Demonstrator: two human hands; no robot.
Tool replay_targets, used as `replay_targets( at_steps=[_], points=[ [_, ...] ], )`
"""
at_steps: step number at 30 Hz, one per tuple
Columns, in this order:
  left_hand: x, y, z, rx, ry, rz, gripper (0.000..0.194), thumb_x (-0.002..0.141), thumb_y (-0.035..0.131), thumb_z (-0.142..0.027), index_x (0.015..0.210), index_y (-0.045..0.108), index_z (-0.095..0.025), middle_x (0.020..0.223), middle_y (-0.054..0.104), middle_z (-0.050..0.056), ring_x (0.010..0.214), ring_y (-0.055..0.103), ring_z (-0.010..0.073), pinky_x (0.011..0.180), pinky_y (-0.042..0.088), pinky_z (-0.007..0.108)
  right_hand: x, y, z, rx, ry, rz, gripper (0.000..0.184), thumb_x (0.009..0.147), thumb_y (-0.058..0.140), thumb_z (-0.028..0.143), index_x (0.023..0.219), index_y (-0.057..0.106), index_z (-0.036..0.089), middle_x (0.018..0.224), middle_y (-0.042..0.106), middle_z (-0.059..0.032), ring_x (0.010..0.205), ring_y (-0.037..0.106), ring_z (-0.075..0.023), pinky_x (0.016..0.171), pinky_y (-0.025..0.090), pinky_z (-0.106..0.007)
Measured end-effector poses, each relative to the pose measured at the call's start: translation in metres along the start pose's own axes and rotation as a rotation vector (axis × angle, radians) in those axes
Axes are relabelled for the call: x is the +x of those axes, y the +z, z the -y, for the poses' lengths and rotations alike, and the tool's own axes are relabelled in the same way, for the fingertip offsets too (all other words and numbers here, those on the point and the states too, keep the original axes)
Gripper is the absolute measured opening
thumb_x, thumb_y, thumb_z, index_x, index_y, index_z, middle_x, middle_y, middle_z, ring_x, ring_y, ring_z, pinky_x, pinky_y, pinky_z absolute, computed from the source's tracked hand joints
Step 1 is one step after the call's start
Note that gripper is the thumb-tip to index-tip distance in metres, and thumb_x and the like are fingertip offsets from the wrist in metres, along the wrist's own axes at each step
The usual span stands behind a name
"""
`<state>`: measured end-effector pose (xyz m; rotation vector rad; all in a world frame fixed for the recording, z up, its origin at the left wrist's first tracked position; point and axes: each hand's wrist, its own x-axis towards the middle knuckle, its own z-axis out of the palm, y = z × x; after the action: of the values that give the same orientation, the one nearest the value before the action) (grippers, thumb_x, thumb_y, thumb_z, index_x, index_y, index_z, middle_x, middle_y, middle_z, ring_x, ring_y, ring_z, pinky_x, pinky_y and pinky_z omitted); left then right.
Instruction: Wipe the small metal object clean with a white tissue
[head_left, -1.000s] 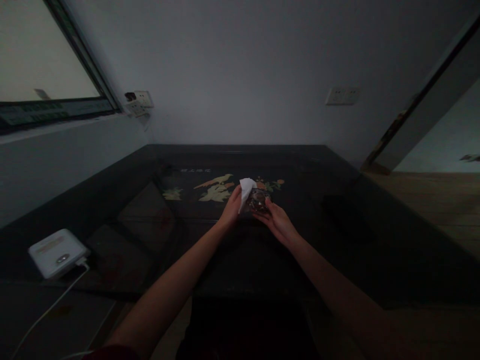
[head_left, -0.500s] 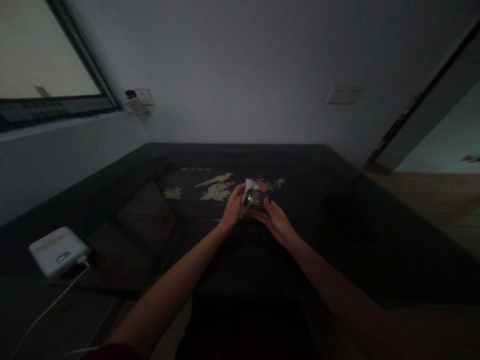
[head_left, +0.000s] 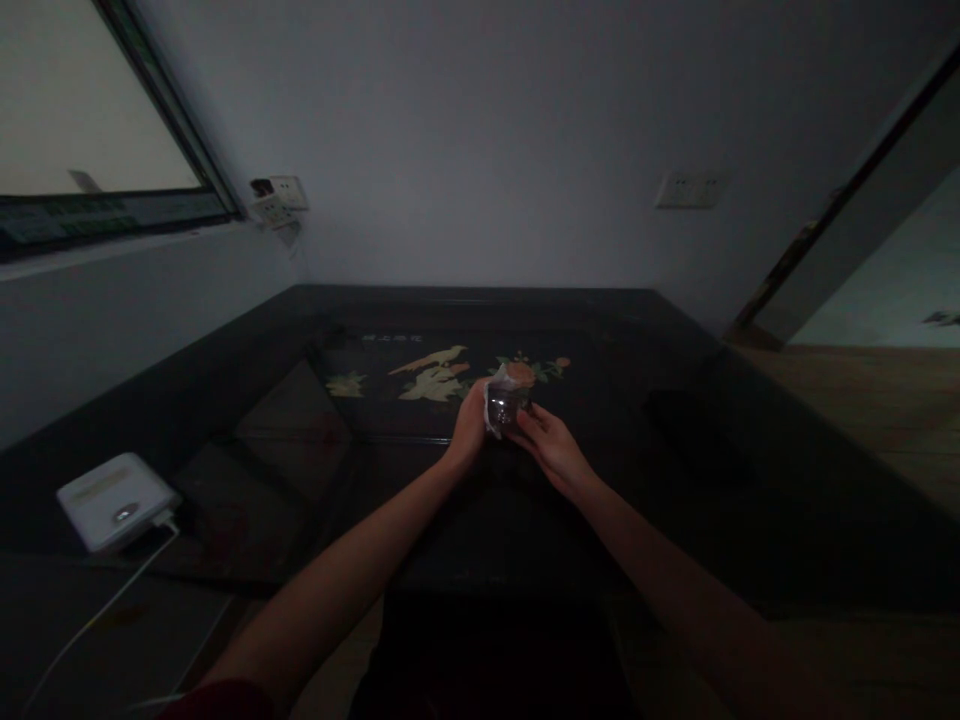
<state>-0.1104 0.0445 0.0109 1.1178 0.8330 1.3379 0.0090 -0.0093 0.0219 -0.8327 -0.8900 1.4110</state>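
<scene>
In the head view both my hands meet over the middle of a dark table. My right hand (head_left: 551, 445) grips a small, dark, shiny, see-through-looking thing (head_left: 508, 408) from its right side, thumb on the near face. Its exact kind is hard to make out in the dim light. On the opposite side, my left hand (head_left: 469, 425) is closed on a white tissue (head_left: 492, 420), which is crumpled against the left and upper edge of the shiny thing. The left fingertips are mostly hidden behind the tissue.
The dark tabletop (head_left: 510, 520) carries a printed bird-and-flower picture (head_left: 435, 375). At the left lies a white box-shaped device (head_left: 116, 500) with a cable (head_left: 112, 605) plugged in. A dark flat object (head_left: 697, 435) rests on the right. Wall sockets (head_left: 691, 190) are behind.
The tissue, flatter and straighter-edged before, is now bunched around the shiny thing. My left hand has rolled and lowered slightly, and the shiny thing has turned in my right fingers.
</scene>
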Motion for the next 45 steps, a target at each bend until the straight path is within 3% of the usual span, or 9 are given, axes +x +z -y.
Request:
replay_targets(
  at_steps=[4,10,14,19,29,38,45],
  points=[
    [-0.005,-0.001,-0.008,0.107,0.143,0.021,0.041,0.088,0.041,-0.051,0.103,0.061,-0.017,0.099,0.066,0.005,0.091,0.059,0.0173,0.084,0.046,0.029,0.0,0.0,0.001,-0.013,0.005,-0.005,0.037,0.064,0.078,0.041,0.093,0.069,0.021,0.101,0.071,-0.0039,0.099,0.063,-0.0215,0.095,0.047,-0.041],
    [-0.007,-0.001,-0.02,0.272,0.21,-0.019,0.044,0.089,0.038,-0.053,0.098,0.06,-0.017,0.094,0.066,0.005,0.089,0.058,0.0185,0.082,0.045,0.03,-0.001,-0.001,0.002,-0.077,0.037,0.045,0.029,0.068,0.076,0.04,0.09,0.07,0.021,0.1,0.07,-0.0041,0.099,0.064,-0.0207,0.094,0.048,-0.04],
    [-0.006,-0.002,-0.021,0.317,0.243,0.028,0.04,0.089,0.039,-0.05,0.098,0.06,-0.017,0.094,0.066,0.005,0.091,0.058,0.0181,0.083,0.044,0.028,0.0,-0.002,0.001,-0.054,0.068,0.074,0.03,0.065,0.077,0.04,0.086,0.07,0.019,0.095,0.071,-0.0046,0.094,0.065,-0.0202,0.095,0.047,-0.04],
    [-0.008,-0.002,-0.02,0.332,0.236,0.11,0.039,0.089,0.041,-0.045,0.107,0.06,-0.015,0.105,0.066,0.008,0.097,0.058,0.0196,0.088,0.044,0.031,-0.001,-0.001,-0.001,-0.017,0.085,0.053,0.035,0.062,0.08,0.037,0.09,0.07,0.019,0.095,0.072,-0.0042,0.091,0.066,-0.0183,0.094,0.048,-0.036],
    [-0.008,-0.001,-0.02,0.305,0.244,0.138,0.046,0.089,0.04,-0.049,0.111,0.062,-0.014,0.118,0.064,0.01,0.111,0.057,0.0219,0.098,0.04,0.033,0.001,-0.003,-0.006,-0.029,0.06,0.024,0.037,0.062,0.08,0.037,0.092,0.068,0.019,0.091,0.071,-0.0037,0.088,0.066,-0.0186,0.093,0.048,-0.036],
    [-0.009,0.0,-0.023,0.274,0.207,0.17,0.046,0.083,0.053,-0.05,0.112,0.063,-0.016,0.123,0.062,0.01,0.114,0.055,0.0256,0.1,0.04,0.037,-0.001,0.0,-0.004,0.003,0.049,0.014,0.033,0.063,0.079,0.037,0.088,0.068,0.02,0.091,0.072,-0.0023,0.088,0.066,-0.0178,0.091,0.05,-0.035],
    [-0.011,-0.001,-0.024,0.321,0.245,0.208,0.044,0.088,0.046,-0.047,0.117,0.06,-0.017,0.127,0.058,0.01,0.117,0.053,0.0239,0.102,0.037,0.036,0.001,0.0,-0.002,0.023,0.07,-0.056,0.035,0.065,0.076,0.043,0.089,0.069,0.019,0.095,0.071,-0.0043,0.092,0.065,-0.0186,0.09,0.05,-0.037]
  ],
)
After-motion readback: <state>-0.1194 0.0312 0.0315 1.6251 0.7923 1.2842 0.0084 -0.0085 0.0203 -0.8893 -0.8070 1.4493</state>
